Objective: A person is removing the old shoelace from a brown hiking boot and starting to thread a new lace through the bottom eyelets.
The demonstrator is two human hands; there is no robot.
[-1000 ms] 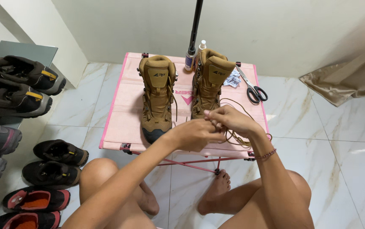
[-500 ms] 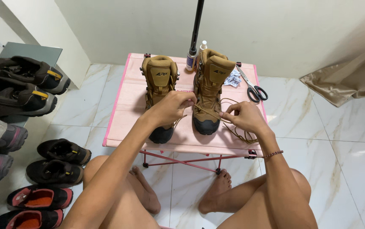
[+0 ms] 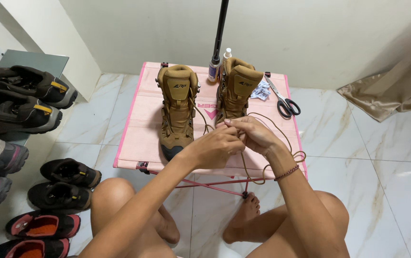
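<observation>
Left hand (image 3: 215,145) & right hand (image 3: 253,134), both pinched shut on a brown lace (image 3: 282,136), meet at the near end of the right tan boot (image 3: 236,91) on the pink worktop (image 3: 138,134). Best keep the lace taut, fingers near the eyelets, w/ slack clear of the left boot (image 3: 177,107).

Both bare forearms reach forward from the bottom of the view and converge, so the two hands meet in front of the body. The left hand (image 3: 213,145) has its back turned up and its fingers curled inward into a loose fist, knuckles pointing right. The right hand (image 3: 254,134) sits just beside it, touching it at the fingertips, with thumb and forefinger pinched together and the remaining fingers bent. The right wrist is bent slightly. Below the arms, both bare knees are spread apart, the shins crossing underneath.
</observation>
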